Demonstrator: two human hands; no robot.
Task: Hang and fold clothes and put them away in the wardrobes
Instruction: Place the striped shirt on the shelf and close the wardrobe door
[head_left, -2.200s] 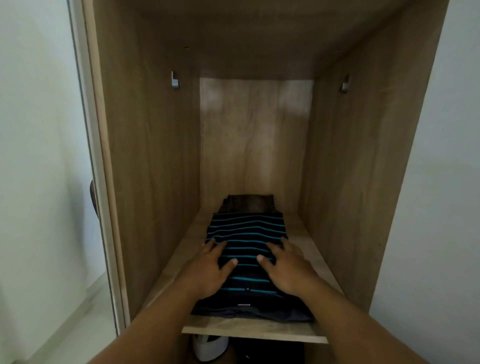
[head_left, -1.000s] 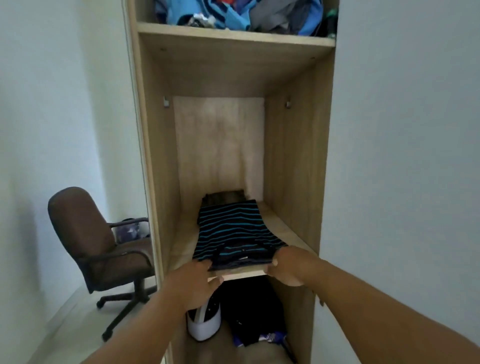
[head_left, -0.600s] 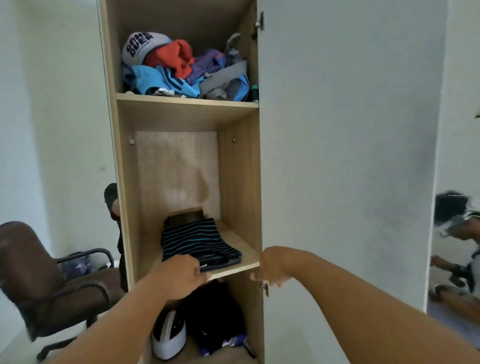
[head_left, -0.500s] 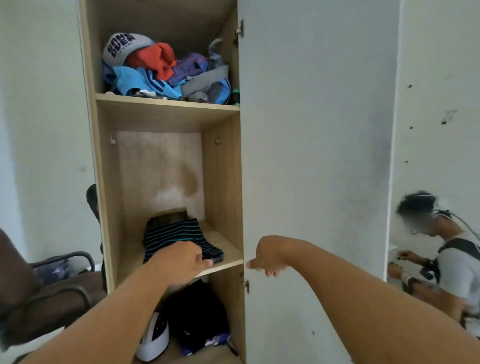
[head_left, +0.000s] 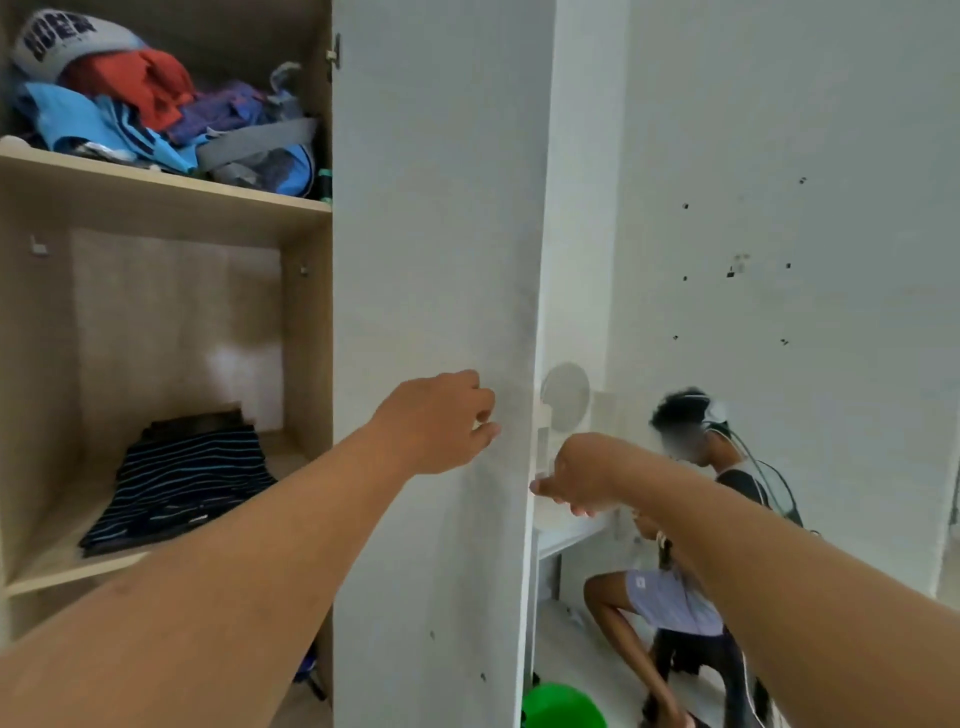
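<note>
A folded dark shirt with teal stripes (head_left: 182, 483) lies on the middle wooden shelf (head_left: 67, 577) of the open wardrobe, on top of another dark garment. Neither hand touches it. My left hand (head_left: 441, 421) hovers in front of the white wardrobe door (head_left: 436, 208), fingers curled in and holding nothing. My right hand (head_left: 576, 478) is just past the door's right edge, fingers curled downward, with its thumb at the edge. Nothing shows in either hand.
A loose pile of clothes (head_left: 156, 104) fills the upper shelf. Another person (head_left: 691, 571) crouches to the right, beside a white table (head_left: 571, 530). A green bucket (head_left: 563, 706) stands on the floor by the door's lower edge.
Both hands have let go of the striped shirt and left the shelf, moving right. My view has swung right from the wardrobe interior to its white door.
</note>
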